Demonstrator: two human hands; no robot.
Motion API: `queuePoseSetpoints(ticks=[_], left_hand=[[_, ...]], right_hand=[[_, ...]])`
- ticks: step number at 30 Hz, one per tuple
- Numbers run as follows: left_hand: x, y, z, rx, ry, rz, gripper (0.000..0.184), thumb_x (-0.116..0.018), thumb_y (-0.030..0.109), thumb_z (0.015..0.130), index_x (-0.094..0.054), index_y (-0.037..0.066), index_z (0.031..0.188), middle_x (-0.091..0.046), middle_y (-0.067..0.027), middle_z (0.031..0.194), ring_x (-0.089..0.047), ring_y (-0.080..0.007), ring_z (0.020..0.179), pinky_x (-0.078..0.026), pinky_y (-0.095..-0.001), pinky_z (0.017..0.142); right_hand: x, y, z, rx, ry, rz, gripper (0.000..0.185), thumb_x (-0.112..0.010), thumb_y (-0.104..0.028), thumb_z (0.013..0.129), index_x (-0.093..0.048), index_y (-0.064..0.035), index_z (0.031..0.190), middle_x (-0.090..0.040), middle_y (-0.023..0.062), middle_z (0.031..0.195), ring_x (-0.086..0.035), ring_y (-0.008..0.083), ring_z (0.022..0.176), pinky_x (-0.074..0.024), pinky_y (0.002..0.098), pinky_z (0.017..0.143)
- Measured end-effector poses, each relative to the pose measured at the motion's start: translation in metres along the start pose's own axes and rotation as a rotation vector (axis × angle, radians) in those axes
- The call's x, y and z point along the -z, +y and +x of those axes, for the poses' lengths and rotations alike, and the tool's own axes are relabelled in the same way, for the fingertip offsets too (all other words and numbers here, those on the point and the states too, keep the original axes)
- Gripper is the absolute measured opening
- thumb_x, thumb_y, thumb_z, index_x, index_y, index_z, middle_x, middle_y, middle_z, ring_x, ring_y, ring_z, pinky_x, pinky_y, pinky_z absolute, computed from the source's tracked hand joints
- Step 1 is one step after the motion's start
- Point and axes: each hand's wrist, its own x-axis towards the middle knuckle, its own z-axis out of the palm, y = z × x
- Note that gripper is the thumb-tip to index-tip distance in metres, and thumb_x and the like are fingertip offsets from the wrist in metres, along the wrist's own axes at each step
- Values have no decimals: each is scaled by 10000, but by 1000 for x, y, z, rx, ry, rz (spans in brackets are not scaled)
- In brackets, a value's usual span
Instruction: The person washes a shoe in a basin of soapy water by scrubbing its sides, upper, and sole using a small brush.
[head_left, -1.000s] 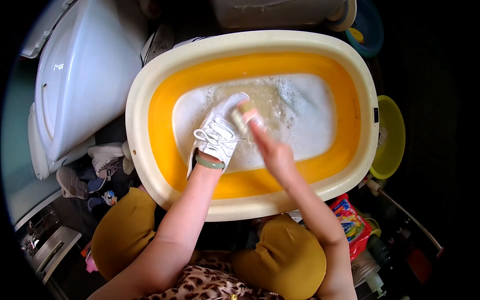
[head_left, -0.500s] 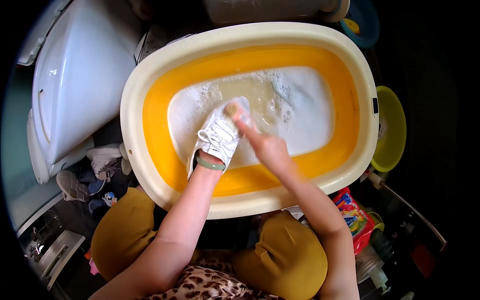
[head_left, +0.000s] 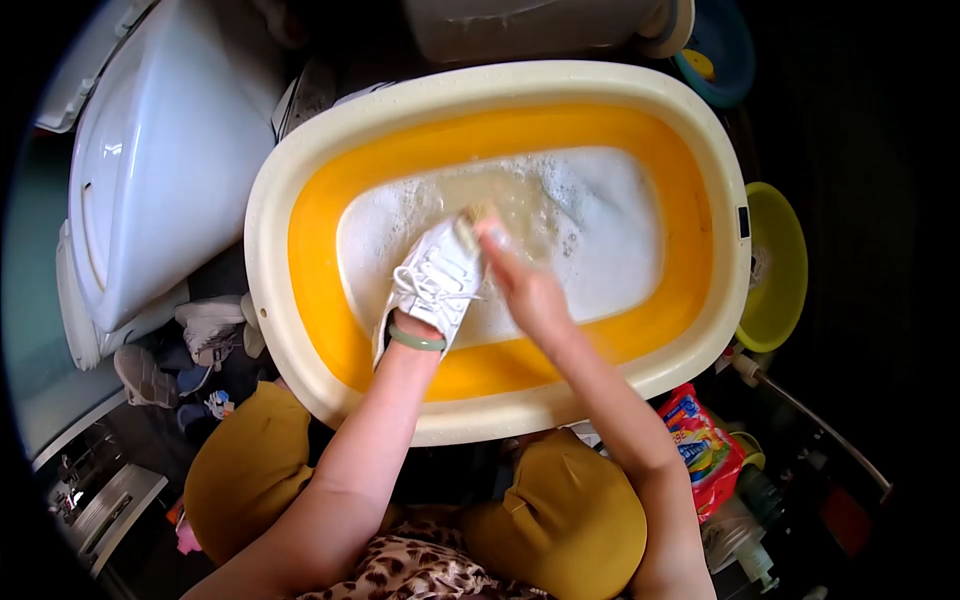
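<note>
A white lace-up sneaker (head_left: 437,275) is held over the soapy water, toe pointing away from me. My left hand (head_left: 415,325) is pushed into its opening and holds it from inside; the fingers are hidden. A green bangle (head_left: 417,341) circles that wrist. My right hand (head_left: 532,295), slightly blurred, is closed round a small brush (head_left: 468,226). The bristles are at the sneaker's toe, and most of the brush is covered by fingers or smeared by motion. Below lies foamy, cloudy water (head_left: 610,245) in a cream and yellow basin (head_left: 560,80).
More shoes (head_left: 208,328) lie left of the basin, near a white glossy fixture (head_left: 165,170). On the right are a lime-green bowl (head_left: 785,265), a red packet (head_left: 705,450) and a pump bottle (head_left: 750,550). A blue basin (head_left: 725,50) sits at the back right.
The brush has shifted slightly over the toe toward its tip and right edge. The whole view has tilted a little, so the basin appears lower. My left hand still holds the sneaker.
</note>
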Motion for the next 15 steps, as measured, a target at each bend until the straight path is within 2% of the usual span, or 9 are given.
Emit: queuePoseSetpoints(ticks=[2, 4, 5, 8, 9, 11, 12, 14, 15], left_hand=[[22, -25, -11, 356, -98, -616, 86, -560, 91, 841, -571, 22, 891, -586, -81, 811, -584, -236, 774, -496, -334, 711], [9, 2, -10, 398, 174, -719, 71, -561, 94, 835, -573, 26, 848, -597, -94, 788, -591, -253, 748, -497, -360, 671], [15, -14, -16, 389, 18, -588, 94, -547, 105, 849, -589, 24, 869, -624, -102, 845, -604, -260, 806, -495, -375, 690], [4, -4, 4, -62, 3, 550, 82, -529, 130, 876, -597, 89, 895, -586, -48, 887, -581, -189, 871, -492, -339, 675], [5, -6, 3, -68, 16, 540, 82, -529, 130, 876, -597, 89, 895, -586, -48, 887, -581, -189, 871, -492, -339, 675], [6, -9, 4, 293, 21, -912, 85, -525, 133, 880, -580, 110, 940, -565, -35, 846, -582, -193, 821, -491, -343, 631], [3, 19, -10, 347, 207, -834, 138, -504, 138, 896, -548, 89, 1017, -555, -39, 884, -573, -202, 837, -501, -349, 643], [17, -12, -6, 256, -85, -936, 184, -504, 123, 898, -525, 67, 1071, -546, -62, 918, -570, -214, 834, -517, -362, 680], [10, 22, -16, 335, 47, -1125, 178, -508, 116, 893, -533, 67, 1062, -554, -66, 902, -573, -219, 822, -518, -368, 684]], right_hand=[[-2, -22, -36, 54, -80, 90, 443, -555, -134, 856, -512, -259, 1279, -594, 185, 662, -586, 312, 505, -463, 408, 462], [2, -26, -40, 34, -148, 141, 433, -553, -154, 864, -511, -266, 1280, -599, 179, 661, -584, 315, 504, -465, 407, 465], [2, -17, -29, 20, -154, 38, 415, -547, -175, 872, -515, -269, 1275, -599, 178, 657, -582, 323, 507, -466, 412, 470], [1, -2, 15, 9, -90, -81, 384, -538, -210, 885, -525, -269, 1264, -595, 183, 647, -574, 338, 508, -467, 420, 478], [4, -4, 21, -2, -33, -88, 371, -534, -223, 890, -532, -266, 1258, -590, 189, 640, -570, 346, 507, -467, 424, 481], [11, -20, 10, 78, 21, -52, 369, -530, -204, 890, -536, -262, 1254, -582, 197, 630, -572, 348, 516, -470, 422, 490], [20, -35, -2, 77, -83, -57, 399, -552, -178, 878, -526, -274, 1265, -596, 198, 695, -585, 353, 571, -475, 425, 524], [44, -58, -17, 135, -214, -81, 458, -575, -139, 861, -501, -285, 1289, -605, 205, 746, -601, 365, 627, -482, 434, 567], [54, -60, -16, 152, -213, -111, 458, -575, -139, 861, -501, -285, 1289, -605, 205, 746, -601, 365, 627, -482, 434, 567]])
